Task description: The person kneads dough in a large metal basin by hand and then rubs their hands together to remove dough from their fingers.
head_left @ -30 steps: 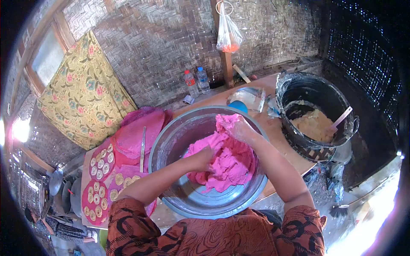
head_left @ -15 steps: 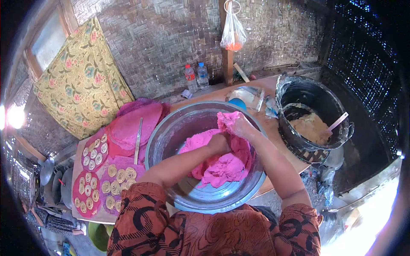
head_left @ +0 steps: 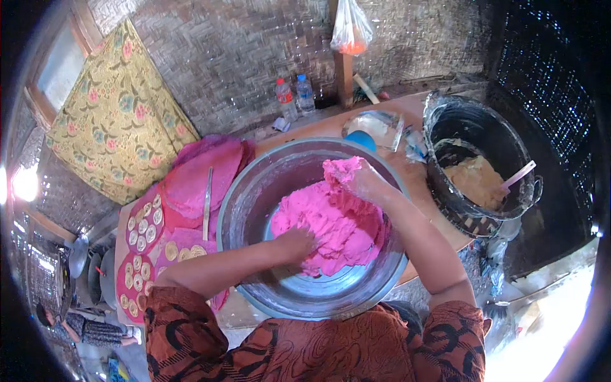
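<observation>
A big mound of pink dough (head_left: 340, 235) lies in a wide metal basin (head_left: 254, 167), its surface rough and folded. My right hand (head_left: 366, 184) is closed around the dough at the mound's upper right, with a lump bulging out past the fingers and its underside joining the mass. At the mound's lower left edge, my left hand (head_left: 294, 247) presses against the dough with curled fingers, their tips partly hidden by it.
Right of the basin stands a black bucket (head_left: 439, 153) of pale batter with a spatula (head_left: 519, 173). To the left are pink sheets (head_left: 197, 184), a metal strip (head_left: 207, 204) and trays of coiled pieces (head_left: 135, 280). Behind are two bottles (head_left: 305, 95) and a blue bowl (head_left: 361, 140). A person (head_left: 83, 328) appears far left.
My left hand has drawn back from the mound's middle to its lower left edge. The right hand stays at the upper right with its lump. The view has shifted slightly.
</observation>
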A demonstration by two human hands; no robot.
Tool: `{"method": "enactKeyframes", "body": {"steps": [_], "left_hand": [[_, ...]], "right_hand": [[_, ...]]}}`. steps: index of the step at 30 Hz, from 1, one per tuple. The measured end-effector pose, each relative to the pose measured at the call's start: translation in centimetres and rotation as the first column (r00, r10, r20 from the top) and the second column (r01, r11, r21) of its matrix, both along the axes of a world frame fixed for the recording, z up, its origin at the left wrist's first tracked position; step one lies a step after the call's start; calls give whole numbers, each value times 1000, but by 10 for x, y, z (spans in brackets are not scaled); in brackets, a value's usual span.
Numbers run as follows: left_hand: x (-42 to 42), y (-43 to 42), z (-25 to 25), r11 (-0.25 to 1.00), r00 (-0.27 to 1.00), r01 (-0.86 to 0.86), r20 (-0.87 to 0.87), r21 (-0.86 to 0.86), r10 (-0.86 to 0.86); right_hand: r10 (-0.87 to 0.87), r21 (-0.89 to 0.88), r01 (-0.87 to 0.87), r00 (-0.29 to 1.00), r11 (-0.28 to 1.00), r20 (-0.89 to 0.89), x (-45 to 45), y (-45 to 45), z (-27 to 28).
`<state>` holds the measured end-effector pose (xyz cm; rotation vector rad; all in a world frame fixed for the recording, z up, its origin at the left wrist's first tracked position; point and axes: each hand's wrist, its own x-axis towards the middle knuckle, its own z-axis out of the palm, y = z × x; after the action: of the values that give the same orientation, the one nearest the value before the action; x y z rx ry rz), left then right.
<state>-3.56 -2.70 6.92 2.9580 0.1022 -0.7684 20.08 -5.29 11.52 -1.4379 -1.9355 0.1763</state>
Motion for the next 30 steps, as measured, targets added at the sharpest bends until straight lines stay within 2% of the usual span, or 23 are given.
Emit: {"method": "enactKeyframes", "body": {"steps": [1, 2, 3, 4, 5, 7, 8, 11, 12, 14, 15, 17, 18, 19, 20, 21, 22, 24, 25, 26, 27, 28, 30], "left_hand": [[5, 1, -6, 998, 998, 23, 50, 52, -26], [7, 2, -14, 997, 985, -20, 175, 74, 6], [9, -1, -16, 997, 983, -32, 182, 70, 19], [12, -3, -17, 995, 947, -42, 322, 86, 12], [15, -4, -16, 993, 889, -57, 459, 106, 2], [28, -6, 2, 994, 895, -90, 443, 56, 56], [32, -8, 11, 994, 906, -105, 412, 4, 95], [37, 1, -20, 998, 886, -60, 459, -18, 62], [35, -4, -16, 999, 884, -53, 465, -4, 49], [31, -12, -6, 992, 860, -80, 497, -95, 117], [29, -13, -6, 995, 856, -71, 508, -75, 100], [24, -5, -8, 967, 829, 30, 548, -252, 117], [24, 2, -5, 980, 884, 33, 463, -196, 63], [22, 6, 9, 981, 881, 38, 470, -191, 57], [19, 10, 31, 968, 934, 31, 352, -250, 61], [17, 16, 45, 950, 972, 11, 227, -312, 63], [17, 29, 45, 949, 970, 5, 231, -316, 72], [15, 55, 34, 924, 950, -190, 176, -331, 258], [12, 60, 35, 920, 948, -196, 173, -338, 266], [12, 60, 36, 938, 931, -291, 171, -188, 323], [11, 58, 36, 925, 909, -377, 175, -35, 377], [13, 55, 36, 908, 903, -417, 143, 50, 406], [14, 68, -11, 918, 918, -392, 94, 67, 385]], "right_hand": [[-3, 65, -2, 996, 998, 85, 1, 3, -6], [-5, 65, -1, 996, 998, 93, 3, 4, -11], [-34, -91, 34, 999, 995, -1, -1, 3, -1], [-91, -240, 68, 992, 968, -83, -5, 1, 9], [-76, -236, 57, 995, 970, -70, -6, 2, 9], [94, -38, -92, 994, 995, 62, 1, 2, -1], [102, -30, -100, 992, 995, 78, 3, 2, -5], [30, 66, -39, 989, 997, 144, 7, 0, -10], [19, -15, -18, 996, 1000, 82, 5, -3, -2], [-130, -364, 21, 952, 931, -277, 1, -9, 15], [-132, -344, 33, 954, 939, -270, -1, -11, 20], [-125, -334, -8, 919, 942, -373, -7, -19, 21], [-127, -322, 3, 922, 947, -366, -11, -18, 15], [-52, -153, 1, 943, 988, -329, -16, -13, 1], [19, 14, -16, 960, 1000, -279, -20, -8, -18], [23, 8, -22, 962, 1000, -273, -16, 2, -52], [71, -215, -114, 978, 970, -195, -7, 16, -94], [143, -444, -188, 981, 876, -133, -19, 19, -103], [307, -639, -58, 908, 767, 286, -37, 7, -73], [507, -734, 154, 629, 661, 589, -51, 1, -57], [518, -744, 149, 628, 652, 580, -52, 5, -70], [542, -733, 14, 664, 680, 515, -50, 11, -84], [569, -709, -120, 694, 695, 441, -55, 26, -106]]}}
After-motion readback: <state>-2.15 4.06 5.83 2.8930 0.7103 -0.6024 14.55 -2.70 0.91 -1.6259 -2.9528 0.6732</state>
